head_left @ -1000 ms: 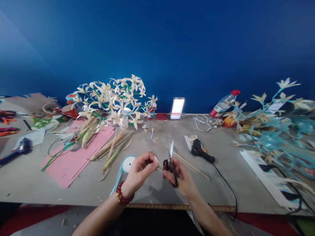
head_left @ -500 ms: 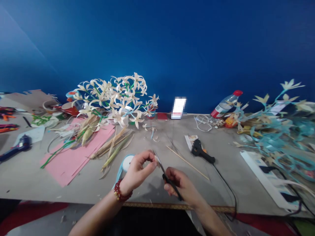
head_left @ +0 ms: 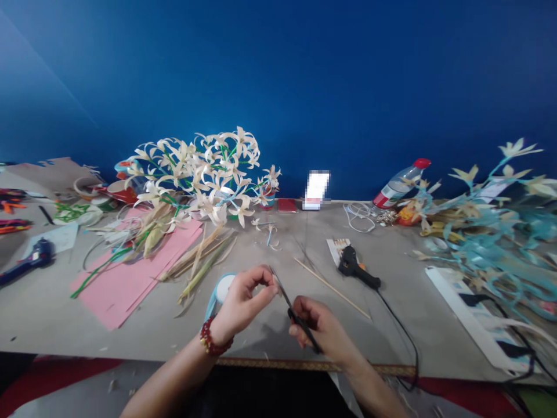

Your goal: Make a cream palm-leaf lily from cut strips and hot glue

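Observation:
My right hand (head_left: 317, 326) is closed round the black handles of a pair of scissors (head_left: 302, 325), whose blades point up and to the left. At the blades, my left hand (head_left: 250, 299) pinches thumb against fingers. Whatever sits in that pinch is tiny and pale, mostly hidden by the fingertips. A roll of light blue tape (head_left: 224, 286) lies on the table just behind my left wrist. Beyond both hands lies a small pale flower piece with a blue stem (head_left: 270, 235). To the right rests a thin wooden stick (head_left: 333, 288).
White flowers on green stems (head_left: 213, 174) stand at the back left. Pink paper sheets (head_left: 126, 290) and dried husks (head_left: 204, 258) lie left. A black glue gun (head_left: 359, 270), a power strip (head_left: 472, 319) and blue-stemmed flowers (head_left: 491, 215) are right. A bottle (head_left: 400, 183) leans behind.
The scissor blades look slightly more closed beside my left fingertips. Both hands otherwise stay in nearly the same place.

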